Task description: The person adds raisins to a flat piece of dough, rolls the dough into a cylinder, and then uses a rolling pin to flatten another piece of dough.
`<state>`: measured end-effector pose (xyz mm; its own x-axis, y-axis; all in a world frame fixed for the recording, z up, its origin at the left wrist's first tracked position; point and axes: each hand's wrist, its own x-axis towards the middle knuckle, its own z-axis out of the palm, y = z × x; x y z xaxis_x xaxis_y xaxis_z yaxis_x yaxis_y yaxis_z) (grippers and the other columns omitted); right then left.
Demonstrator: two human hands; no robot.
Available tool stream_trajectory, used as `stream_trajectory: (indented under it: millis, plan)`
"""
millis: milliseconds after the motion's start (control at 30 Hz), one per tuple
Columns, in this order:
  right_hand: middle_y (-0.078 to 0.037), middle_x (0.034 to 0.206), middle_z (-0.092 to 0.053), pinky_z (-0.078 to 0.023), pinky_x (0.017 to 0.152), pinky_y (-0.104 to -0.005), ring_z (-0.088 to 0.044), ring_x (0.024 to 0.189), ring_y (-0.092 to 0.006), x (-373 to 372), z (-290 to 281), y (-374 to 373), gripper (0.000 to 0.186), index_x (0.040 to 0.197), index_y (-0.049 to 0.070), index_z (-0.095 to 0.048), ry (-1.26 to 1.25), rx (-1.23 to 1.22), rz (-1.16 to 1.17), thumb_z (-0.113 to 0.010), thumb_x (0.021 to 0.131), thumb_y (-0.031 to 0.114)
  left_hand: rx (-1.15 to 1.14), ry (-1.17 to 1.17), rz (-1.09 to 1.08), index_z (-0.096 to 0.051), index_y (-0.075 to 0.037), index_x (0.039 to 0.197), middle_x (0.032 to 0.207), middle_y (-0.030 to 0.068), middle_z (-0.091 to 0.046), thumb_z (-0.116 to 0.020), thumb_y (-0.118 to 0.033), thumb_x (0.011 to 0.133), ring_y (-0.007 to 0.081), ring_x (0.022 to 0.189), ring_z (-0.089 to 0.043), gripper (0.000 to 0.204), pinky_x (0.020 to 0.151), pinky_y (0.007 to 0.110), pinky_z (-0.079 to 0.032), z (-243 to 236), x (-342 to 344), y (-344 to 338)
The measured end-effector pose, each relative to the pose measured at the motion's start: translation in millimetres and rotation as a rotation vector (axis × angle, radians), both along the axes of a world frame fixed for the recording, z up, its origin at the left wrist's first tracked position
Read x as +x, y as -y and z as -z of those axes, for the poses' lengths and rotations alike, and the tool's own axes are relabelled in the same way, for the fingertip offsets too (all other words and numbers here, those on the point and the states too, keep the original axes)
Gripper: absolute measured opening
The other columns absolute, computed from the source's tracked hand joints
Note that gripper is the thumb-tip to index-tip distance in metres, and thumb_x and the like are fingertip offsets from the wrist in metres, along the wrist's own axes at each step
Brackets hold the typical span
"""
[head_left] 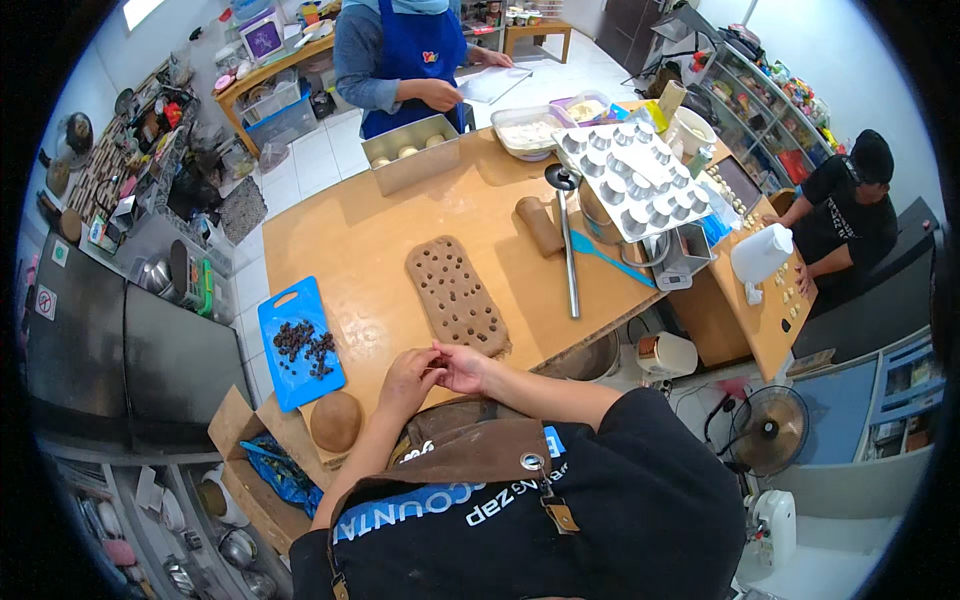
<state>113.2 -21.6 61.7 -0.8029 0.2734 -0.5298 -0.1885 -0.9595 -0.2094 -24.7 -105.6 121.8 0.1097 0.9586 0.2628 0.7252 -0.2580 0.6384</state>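
Note:
Close to my body, my left hand (406, 382) and my right hand (464, 369) meet at the table's near edge. The right hand is cupped, with some dark chocolate-like pieces just visible in it. The left hand's fingers are pinched together at that palm; what they hold is hidden. Just beyond lies a flat brown dough slab (452, 290), dotted with dark pieces. A blue cutting board (281, 378) to the left carries a loose pile of dark chocolate-like pieces (305, 347). A round brown dough ball (336, 421) sits beside my left forearm.
A rolling pin (540, 226), a metal rod-like tool (568, 250) and a blue spatula (615, 262) lie to the right. Beyond are a muffin tray (632, 170), a kitchen scale (683, 262) and a metal loaf pan (420, 175). Two people (415, 70) (855, 200) stand around the tables.

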Motion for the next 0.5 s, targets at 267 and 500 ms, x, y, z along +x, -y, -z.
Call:
stream_trajectory:
  millis: [267,500]
  plan:
    - [-0.017,0.111,-0.057,-0.052,0.091,-0.0360,-0.060,0.102,-0.0254,27,10,-11,0.025,0.118,-0.004,-0.049,0.167,0.186,0.121,-0.048,0.094,0.002,0.139,0.001,-0.180,-0.058,-0.004,0.114,0.108,0.0139,-0.062,-0.070,-0.021,0.081,0.0332,0.103,-0.057,0.038,0.090,0.041,-0.046,-7,-7,19]
    - [-0.009,0.095,-0.063,-0.053,0.065,-0.0269,-0.062,0.073,-0.0152,58,41,-87,0.022,0.117,0.002,-0.052,0.545,0.683,0.091,-0.050,0.095,0.007,0.014,-0.040,-0.374,-0.058,-0.006,0.115,0.112,0.0144,-0.061,-0.071,-0.019,0.080,0.0327,0.108,-0.056,0.039,0.094,0.041,-0.044,46,-56,94]
